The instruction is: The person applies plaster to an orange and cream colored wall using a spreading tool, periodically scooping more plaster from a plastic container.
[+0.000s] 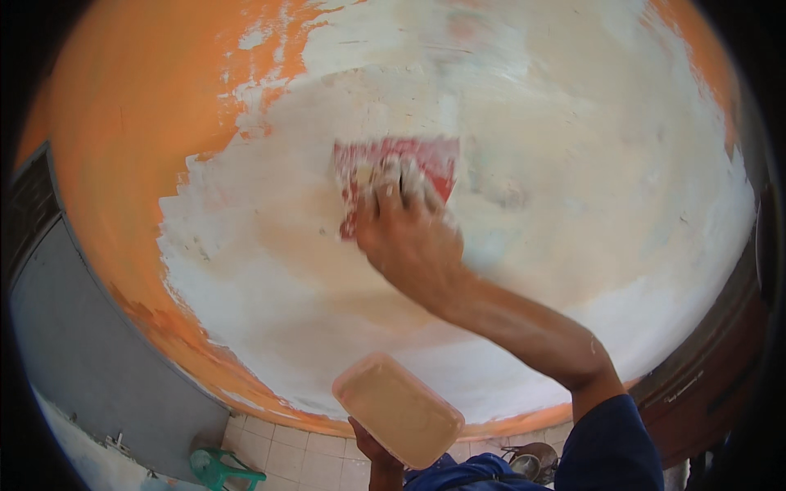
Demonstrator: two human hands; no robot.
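My right hand (409, 229) is closed on a red putty spreader (442, 168), a flat blade smeared with whitish filler. The spreader lies against the wall, its wide edge upward, and both fingers and blade carry white smears. Low in the view, my left hand (372, 446) grips a rectangular plastic tub (377, 360) with a pinkish rim from its left side. Beige putty (401, 413) fills the tub, which is tilted toward me. The wall (524, 245) has a broad coat of white and beige putty over orange paint (139, 123).
At the left stands a grey door (115, 335) in a dark frame. Below are a green plastic stool (221, 466) and pale floor tiles (282, 450). Some dark and metallic items (528, 465) lie by the wall's foot. Dark brown woodwork (704, 368) borders the right side.
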